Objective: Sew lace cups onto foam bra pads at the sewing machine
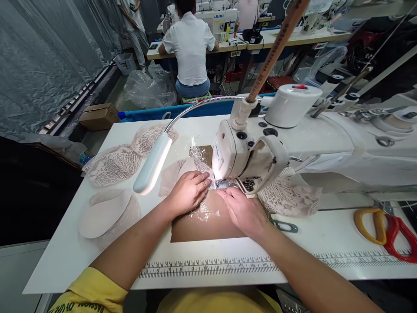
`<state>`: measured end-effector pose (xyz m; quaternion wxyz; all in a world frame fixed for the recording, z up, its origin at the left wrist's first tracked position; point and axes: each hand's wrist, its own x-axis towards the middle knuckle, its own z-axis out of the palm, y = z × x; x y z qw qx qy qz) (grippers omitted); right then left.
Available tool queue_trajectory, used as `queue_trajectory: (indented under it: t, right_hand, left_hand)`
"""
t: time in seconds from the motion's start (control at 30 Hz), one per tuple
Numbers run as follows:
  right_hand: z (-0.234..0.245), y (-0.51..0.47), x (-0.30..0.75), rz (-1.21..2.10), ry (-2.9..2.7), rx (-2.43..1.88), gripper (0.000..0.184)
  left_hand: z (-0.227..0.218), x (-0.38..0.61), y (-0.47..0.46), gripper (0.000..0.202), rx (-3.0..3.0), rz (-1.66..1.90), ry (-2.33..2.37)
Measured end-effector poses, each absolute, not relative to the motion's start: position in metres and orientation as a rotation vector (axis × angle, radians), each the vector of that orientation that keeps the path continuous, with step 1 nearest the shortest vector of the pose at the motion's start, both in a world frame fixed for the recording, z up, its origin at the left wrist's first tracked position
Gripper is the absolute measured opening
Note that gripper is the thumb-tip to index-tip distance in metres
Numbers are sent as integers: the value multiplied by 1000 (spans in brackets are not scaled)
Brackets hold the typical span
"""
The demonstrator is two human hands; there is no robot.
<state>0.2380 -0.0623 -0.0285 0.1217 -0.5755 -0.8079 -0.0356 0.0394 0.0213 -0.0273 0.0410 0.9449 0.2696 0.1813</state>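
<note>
A white sewing machine stands over pale pink lace fabric, part of which lies beneath its presser foot. My left hand rests on this fabric just left of the foot, fingers lying fairly flat and close together. To the right of the foot, my right hand has its index finger stretched toward it and the other fingers bent in. Whatever is between those fingers is hidden. A brown sheet lies under both hands. More lace is bunched beneath the machine arm, beside my right hand.
Lace cups and a smooth pale cup lie at left. A lamp hangs over the table. Yellow-and-red-handled scissors lie at right, past a green metal clip. A printed ruler runs along the front edge. A person sits beyond.
</note>
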Motion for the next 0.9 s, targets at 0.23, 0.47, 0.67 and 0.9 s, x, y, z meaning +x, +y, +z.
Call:
queue_trajectory:
  t: [0.23, 0.47, 0.67, 0.9]
  right_hand:
    - [-32, -61, 241, -109, -2365, -1629, 41]
    - [-37, -59, 247, -147, -2421, -1507, 36]
    - [-53, -54, 257, -226, -2401, -1334, 35]
    - [-52, -58, 257, -218, -2417, -1331, 36]
  left_hand:
    - [-31, 30, 34, 31, 2804, 595, 1063]
    - [-28, 25, 39, 33, 2684, 539, 1335]
    - [18, -7, 16, 45, 2596, 239, 1537]
    - [30, -146, -44, 45, 1798, 423, 2465]
